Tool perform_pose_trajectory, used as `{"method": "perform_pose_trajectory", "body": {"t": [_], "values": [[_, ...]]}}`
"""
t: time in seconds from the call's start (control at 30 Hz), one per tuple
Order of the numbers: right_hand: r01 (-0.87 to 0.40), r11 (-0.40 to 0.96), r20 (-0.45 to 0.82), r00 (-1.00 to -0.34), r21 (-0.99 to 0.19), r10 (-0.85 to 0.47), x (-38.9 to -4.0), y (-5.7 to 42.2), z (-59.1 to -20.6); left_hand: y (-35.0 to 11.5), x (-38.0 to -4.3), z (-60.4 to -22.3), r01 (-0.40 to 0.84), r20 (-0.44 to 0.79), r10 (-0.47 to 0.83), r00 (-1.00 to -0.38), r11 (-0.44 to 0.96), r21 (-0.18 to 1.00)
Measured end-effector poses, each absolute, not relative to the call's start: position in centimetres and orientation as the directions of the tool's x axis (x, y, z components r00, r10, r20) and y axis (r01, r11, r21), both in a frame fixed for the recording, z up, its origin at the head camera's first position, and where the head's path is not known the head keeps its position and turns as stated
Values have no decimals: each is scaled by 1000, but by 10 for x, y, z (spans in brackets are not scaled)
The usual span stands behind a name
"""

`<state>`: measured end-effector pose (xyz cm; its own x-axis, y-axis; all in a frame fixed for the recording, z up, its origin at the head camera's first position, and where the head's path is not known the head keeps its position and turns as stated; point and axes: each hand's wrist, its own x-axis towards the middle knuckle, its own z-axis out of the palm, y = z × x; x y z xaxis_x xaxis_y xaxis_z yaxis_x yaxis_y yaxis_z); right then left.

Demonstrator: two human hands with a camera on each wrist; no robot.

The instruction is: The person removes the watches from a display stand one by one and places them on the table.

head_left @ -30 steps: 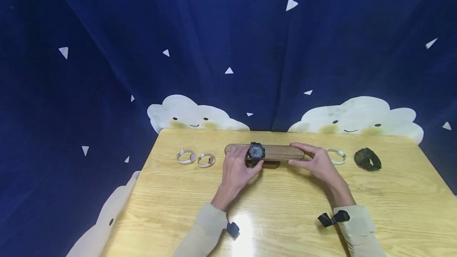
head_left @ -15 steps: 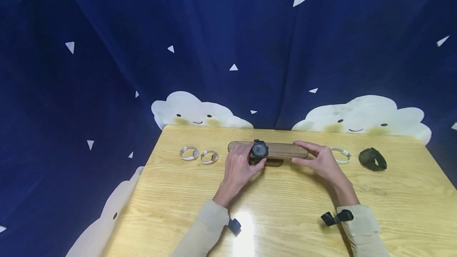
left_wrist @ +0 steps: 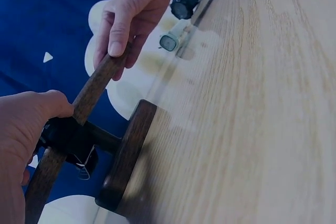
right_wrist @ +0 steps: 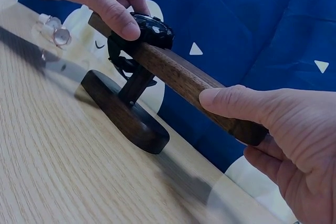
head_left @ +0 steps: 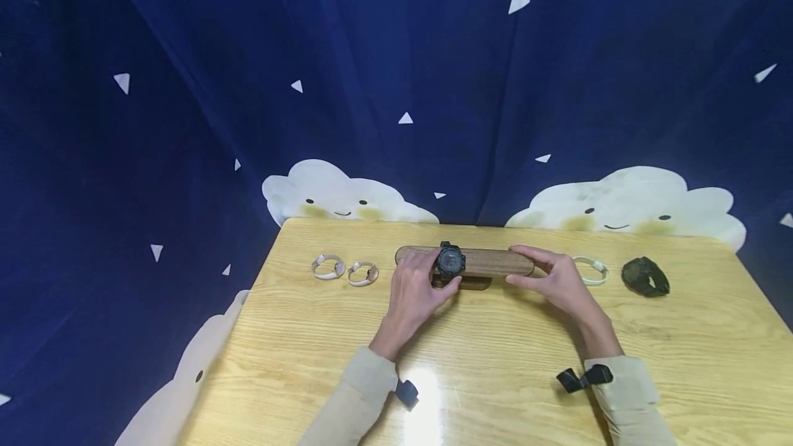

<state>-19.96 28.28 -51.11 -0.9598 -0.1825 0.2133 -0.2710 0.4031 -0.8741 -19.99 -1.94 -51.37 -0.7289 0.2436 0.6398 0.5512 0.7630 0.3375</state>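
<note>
A dark wooden watch stand (head_left: 495, 262) with a long crossbar stands near the back of the table. Its post and rounded base (right_wrist: 126, 114) show in the right wrist view. Around the crossbar, near the middle, sits a black watch (head_left: 450, 261) with its round dial facing up and its strap hanging below the bar. My left hand (head_left: 411, 291) pinches this watch from the left, thumb at the front and fingers behind. At the bar's right end, my right hand (head_left: 560, 284) grips the wood between thumb and fingers.
To the left lie two light-strapped watches, one (head_left: 328, 267) further out and one (head_left: 363, 274) nearer the stand. Right of my right hand are a white watch (head_left: 591, 271) and a dark, bulky watch (head_left: 646, 277). A blue curtain (head_left: 396, 54) hangs behind the wooden table (head_left: 495, 363).
The head view has shifted slightly. Both hands, the black watch and the stand keep the same places relative to one another.
</note>
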Motion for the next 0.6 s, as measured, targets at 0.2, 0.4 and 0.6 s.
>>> {"method": "perform_pose_trajectory", "body": {"t": [0.2,0.4,0.6], "values": [[-260,416,202,-963,-871,-178,-199,284,-512,-20,-200,-514,568,651,252,-716,752,334],[-267,423,207,-961,-866,-183,-200,284,-511,-19,-200,-513,574,658,250,-711,746,338],[-263,422,203,-962,-868,-183,-199,284,-510,-20,-201,-514,574,659,248,-710,746,338]]}}
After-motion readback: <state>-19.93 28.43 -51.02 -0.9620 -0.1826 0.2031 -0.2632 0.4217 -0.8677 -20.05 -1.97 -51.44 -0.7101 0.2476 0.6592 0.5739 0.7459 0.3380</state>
